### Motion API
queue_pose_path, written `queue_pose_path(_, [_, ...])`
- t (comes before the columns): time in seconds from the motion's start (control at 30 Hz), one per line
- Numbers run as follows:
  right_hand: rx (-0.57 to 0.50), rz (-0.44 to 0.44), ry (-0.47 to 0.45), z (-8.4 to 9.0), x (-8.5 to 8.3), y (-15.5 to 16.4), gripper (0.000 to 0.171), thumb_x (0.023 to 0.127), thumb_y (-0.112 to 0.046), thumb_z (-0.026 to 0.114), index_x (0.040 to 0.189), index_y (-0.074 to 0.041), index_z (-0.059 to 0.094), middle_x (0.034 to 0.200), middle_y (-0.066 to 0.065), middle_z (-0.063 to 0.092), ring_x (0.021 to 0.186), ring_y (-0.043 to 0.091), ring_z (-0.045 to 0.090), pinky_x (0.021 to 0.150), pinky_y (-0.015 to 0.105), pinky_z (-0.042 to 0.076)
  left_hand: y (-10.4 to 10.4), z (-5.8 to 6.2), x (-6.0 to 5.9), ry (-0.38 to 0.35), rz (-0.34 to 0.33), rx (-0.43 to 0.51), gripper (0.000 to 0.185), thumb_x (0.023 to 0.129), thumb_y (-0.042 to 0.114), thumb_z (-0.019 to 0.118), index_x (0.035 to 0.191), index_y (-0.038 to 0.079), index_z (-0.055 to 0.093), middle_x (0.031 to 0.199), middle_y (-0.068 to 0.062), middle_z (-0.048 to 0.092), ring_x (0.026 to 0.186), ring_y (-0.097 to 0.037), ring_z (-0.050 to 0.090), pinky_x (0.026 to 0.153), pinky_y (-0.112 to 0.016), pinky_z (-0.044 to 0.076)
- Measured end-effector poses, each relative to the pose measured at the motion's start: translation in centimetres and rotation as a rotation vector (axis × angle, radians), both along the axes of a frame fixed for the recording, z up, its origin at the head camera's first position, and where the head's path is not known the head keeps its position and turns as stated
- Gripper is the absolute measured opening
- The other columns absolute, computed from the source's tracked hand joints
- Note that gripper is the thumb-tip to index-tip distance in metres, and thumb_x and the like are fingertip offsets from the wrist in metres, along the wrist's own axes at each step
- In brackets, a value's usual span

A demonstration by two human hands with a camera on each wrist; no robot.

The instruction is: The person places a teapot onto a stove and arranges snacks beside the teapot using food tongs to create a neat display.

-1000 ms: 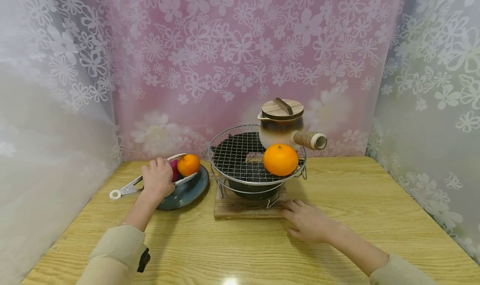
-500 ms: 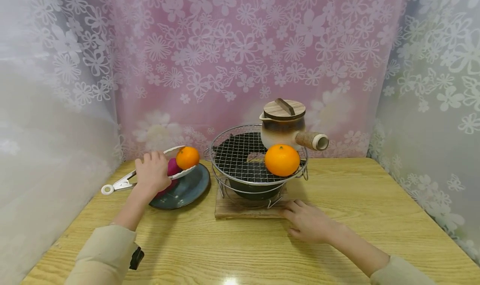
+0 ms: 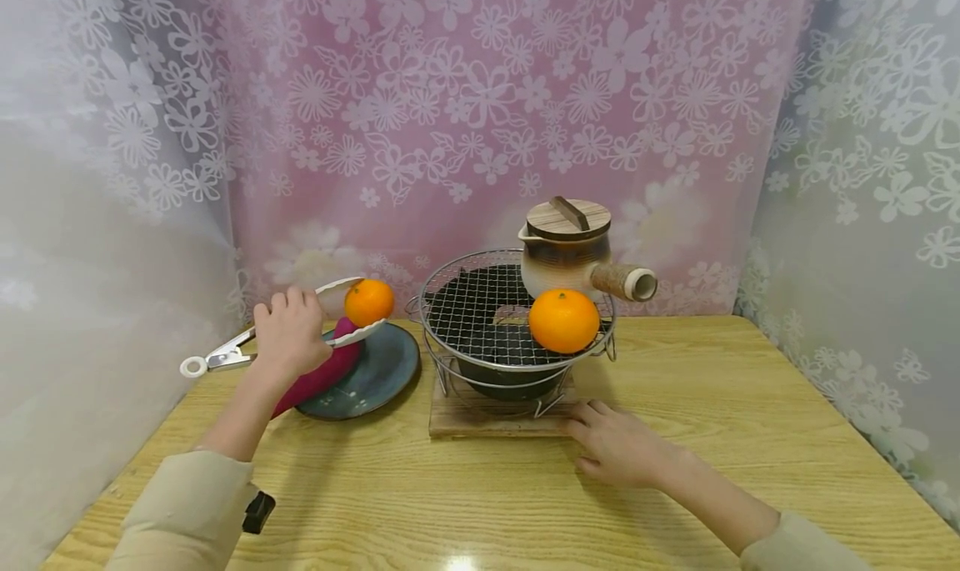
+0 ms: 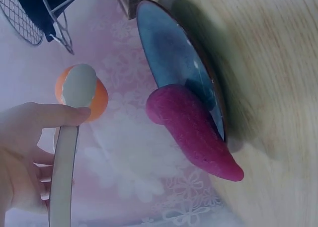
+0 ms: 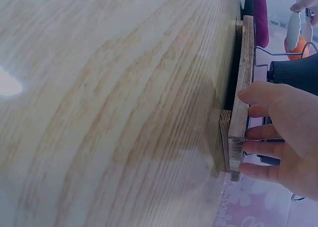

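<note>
small orange (image 3: 369, 302) sits clamped in the tongs (image 3: 288, 329) that the left hand (image 3: 288, 338) grips, above the blue plate (image 3: 382, 375) where a purple sweet potato (image 3: 318, 375) lies. right hand (image 3: 615, 446), fingers straight, presses the wooden board (image 3: 487, 417) on the pale wood table (image 3: 480, 496). flowered curtain (image 3: 480, 112) behind; a grill rack (image 3: 480, 308) carries a bigger orange (image 3: 564, 320) and a lidded pot (image 3: 566, 250).

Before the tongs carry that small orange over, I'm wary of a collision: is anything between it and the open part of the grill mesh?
Nothing visible: the small orange in the tongs hangs above the plate, left of the grill mesh; its near-left mesh is bare.
</note>
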State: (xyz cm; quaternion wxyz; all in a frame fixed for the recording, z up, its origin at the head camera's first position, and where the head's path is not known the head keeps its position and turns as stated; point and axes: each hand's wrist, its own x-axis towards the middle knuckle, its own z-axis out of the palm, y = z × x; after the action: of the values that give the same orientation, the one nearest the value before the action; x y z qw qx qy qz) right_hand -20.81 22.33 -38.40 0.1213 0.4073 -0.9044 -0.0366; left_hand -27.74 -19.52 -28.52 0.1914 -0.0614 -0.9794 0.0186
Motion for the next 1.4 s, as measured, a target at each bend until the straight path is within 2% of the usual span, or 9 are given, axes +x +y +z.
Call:
queue_pose_path(0.27, [0.003,0.005,0.013,-0.2,0.0,0.1,0.033,0.079,-0.024,0.068,0.107,-0.008,0.061,0.103,0.007,0.054,0.092,0.025,0.054,0.077,0.039,0.048,0.0,0.7,0.4,0.056,-0.019,0.016,0.046,0.068,0.013,0.062,0.101,-0.014,0.045,0.095,-0.027,0.045,0.091,-0.043,0.039,0.074,-0.054,0.032])
queue_pose_path(0.5, [0.005,-0.003,0.01,-0.1,-0.1,0.1,0.034,0.08,-0.023,0.067,0.11,-0.008,0.061,0.106,0.008,0.055,0.094,0.026,0.054,0.076,0.04,0.048,0.0,2.1,0.7,0.051,-0.007,0.03,0.064,0.067,0.022,0.07,0.111,-0.017,0.043,0.103,-0.032,0.045,0.098,-0.047,0.037,0.078,-0.057,0.031])
queue_pose_path(0.67, [0.007,0.008,0.016,-0.1,0.0,0.0,0.036,0.08,-0.023,0.067,0.112,-0.008,0.061,0.107,0.009,0.055,0.093,0.026,0.054,0.075,0.04,0.048,-0.1,2.9,1.1,0.067,-0.005,0.049,0.064,0.068,0.02,0.068,0.113,-0.016,0.042,0.103,-0.031,0.043,0.097,-0.047,0.036,0.077,-0.056,0.032])
queue_pose_path(0.87, [0.01,0.01,0.022,-0.1,0.0,0.1,0.034,0.08,-0.023,0.068,0.109,-0.007,0.061,0.103,0.008,0.055,0.093,0.025,0.054,0.077,0.04,0.048,0.0,3.9,1.5,0.099,-0.025,0.064,0.068,0.066,0.022,0.072,0.115,-0.015,0.042,0.106,-0.03,0.043,0.098,-0.046,0.036,0.077,-0.056,0.031])
queue_pose_path(1.17, [0.007,0.0,0.007,0.0,0.0,0.1,0.035,0.08,-0.023,0.068,0.11,-0.007,0.06,0.106,0.009,0.055,0.095,0.027,0.054,0.077,0.041,0.048,0.6,5.1,2.0,0.069,-0.038,0.081,0.079,0.064,0.031,0.076,0.12,-0.012,0.042,0.112,-0.029,0.043,0.102,-0.045,0.035,0.08,-0.057,0.03])
queue_pose_path(1.4, [0.012,0.012,0.034,0.0,0.0,0.1,0.034,0.079,-0.023,0.069,0.108,-0.007,0.061,0.104,0.008,0.055,0.093,0.026,0.054,0.077,0.04,0.048,1.5,6.0,2.7,0.08,-0.09,0.085,0.074,0.066,0.028,0.071,0.123,-0.009,0.042,0.117,-0.026,0.044,0.106,-0.043,0.035,0.082,-0.057,0.03])
